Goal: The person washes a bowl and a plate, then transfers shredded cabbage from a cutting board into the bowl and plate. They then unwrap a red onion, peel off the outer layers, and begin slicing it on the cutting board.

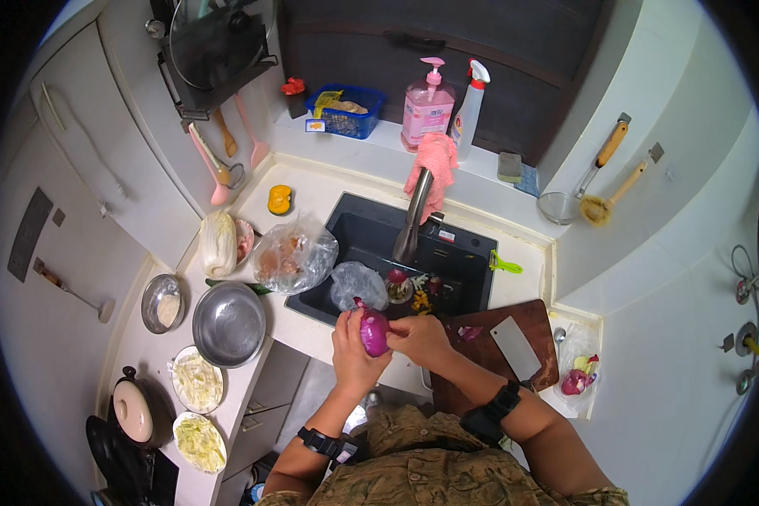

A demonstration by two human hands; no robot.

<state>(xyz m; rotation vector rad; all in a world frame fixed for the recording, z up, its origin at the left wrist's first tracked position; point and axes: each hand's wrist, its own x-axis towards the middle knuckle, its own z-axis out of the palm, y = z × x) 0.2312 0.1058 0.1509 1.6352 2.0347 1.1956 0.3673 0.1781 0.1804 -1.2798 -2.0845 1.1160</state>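
Note:
A purple onion (374,334) is held in front of the dark sink (368,221), its dry stem end pointing up and away from me. My left hand (356,354) wraps around its left side. With fingertips bent, my right hand (417,341) touches the onion's right side; whether it pinches a bit of skin cannot be made out. In the sink lie a clear plastic bag (358,286), onion pieces and yellow scraps (422,302). Beside my right forearm is a wooden cutting board (462,360), bearing a cleaver (515,348) and a piece of onion skin (470,332).
The steel faucet (412,221) rises behind the sink, a pink cloth draped over it. A metal basin (229,324), bagged food (296,256), a napa cabbage (218,243) and two plates of cut cabbage (197,381) stand left. Right are a green peeler (505,262) and bagged onion (577,381).

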